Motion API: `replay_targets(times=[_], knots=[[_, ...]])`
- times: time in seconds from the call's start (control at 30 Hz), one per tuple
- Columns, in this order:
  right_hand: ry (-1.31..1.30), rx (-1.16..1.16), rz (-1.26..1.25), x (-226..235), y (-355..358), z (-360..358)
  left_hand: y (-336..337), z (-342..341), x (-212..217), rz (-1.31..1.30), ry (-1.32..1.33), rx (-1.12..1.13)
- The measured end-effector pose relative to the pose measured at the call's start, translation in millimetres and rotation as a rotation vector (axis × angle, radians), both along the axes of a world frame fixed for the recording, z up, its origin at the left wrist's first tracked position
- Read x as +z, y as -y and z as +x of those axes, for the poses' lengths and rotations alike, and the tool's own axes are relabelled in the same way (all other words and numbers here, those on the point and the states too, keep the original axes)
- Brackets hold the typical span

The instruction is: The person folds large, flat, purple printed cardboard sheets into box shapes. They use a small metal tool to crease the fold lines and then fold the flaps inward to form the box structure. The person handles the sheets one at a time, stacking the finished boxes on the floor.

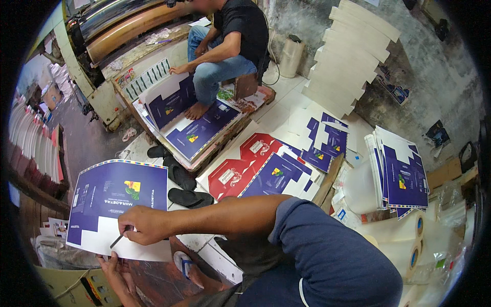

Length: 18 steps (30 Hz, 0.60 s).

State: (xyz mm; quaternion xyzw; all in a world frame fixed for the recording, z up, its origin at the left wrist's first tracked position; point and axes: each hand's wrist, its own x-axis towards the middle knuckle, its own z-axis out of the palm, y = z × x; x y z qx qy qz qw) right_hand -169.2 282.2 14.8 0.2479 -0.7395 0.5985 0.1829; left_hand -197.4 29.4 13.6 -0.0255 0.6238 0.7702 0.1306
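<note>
A large purple-and-white printed sheet (120,184), with a small colourful picture on it, lies at the left, its far edge curving up. Over its white lower part my right hand (140,224) is closed on a thin dark blade-like stick (116,241). The stick slants down to the left, its tip near the sheet's near edge. My left hand (116,273) grips that same near edge with thumb and fingers, just below the stick's tip. Part of the sheet is hidden behind my right hand.
A brown board (153,279) lies below the sheet, near a sandalled foot (185,265). Black sandals (189,197) rest beyond it. Red printed sheets (240,166) and purple stacks (406,176) lie to the right. Ahead, another person (225,56) sits handling purple sheets (171,105) beside a roller machine (128,33).
</note>
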Motion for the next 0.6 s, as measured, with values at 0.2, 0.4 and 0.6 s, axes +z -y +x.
replay_targets(times=[0.2,0.4,0.6], knots=[[-0.025,-0.050,0.006,0,0,-2,-6,10,5,0.095,-0.007,-0.079],[-0.071,-0.111,0.002,-5,-8,-5,-2,-3,-9,0.049,0.016,-0.071],[-0.028,-0.171,0.040,-6,-10,-8,3,-1,-11,0.048,-0.037,-0.092]])
